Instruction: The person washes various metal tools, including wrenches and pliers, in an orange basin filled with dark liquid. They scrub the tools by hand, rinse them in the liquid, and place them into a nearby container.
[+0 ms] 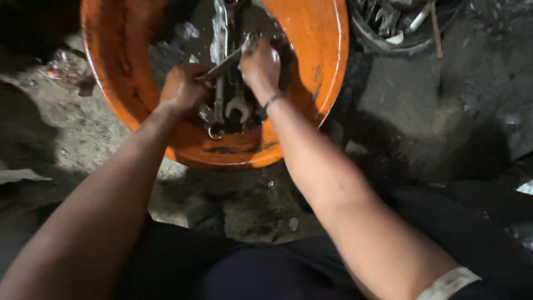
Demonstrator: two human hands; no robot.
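1. A long metal wrench [229,62] is held between both hands over an orange basin [316,61]. Its long axis runs on a diagonal — lower end at the left hand [182,89], upper end at the right hand [260,64].
2. The left hand is closed in a fist around the lower end of the shaft. The right hand is curled over the upper end; whether its fingers are fully shut cannot be told, as the tip is covered.
3. Both hands are in contact with the wrench, so neither is the nearer one.
4. Beneath it, further spanners [233,105] lie lengthwise in the basin — open jaws and ring ends visible, grey steel, wet and grimy.
5. Basin: round, smooth-walled plastic, dirt-streaked. It rests on a rough, dusty floor [411,122].
6. A dark band is worn on the right wrist.
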